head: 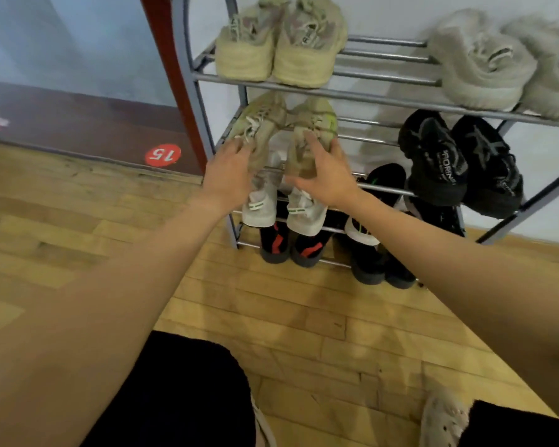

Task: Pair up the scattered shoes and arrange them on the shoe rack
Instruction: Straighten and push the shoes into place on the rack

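Note:
A grey metal shoe rack (384,98) stands against the white wall. On the left of its second shelf lies a pair of tan mesh sneakers, toes inward. My left hand (229,174) holds the heel of the left tan sneaker (260,124). My right hand (328,174) holds the heel of the right tan sneaker (310,130). Both shoes rest on the shelf bars, side by side.
Beige sneakers (278,43) and grey fluffy shoes (484,62) fill the top shelf. Black sneakers (459,159) sit at the right of the second shelf. White shoes (283,209) and black shoes (291,248) occupy the lower shelves. Wood floor (271,311) lies below, a red pillar (165,59) at left.

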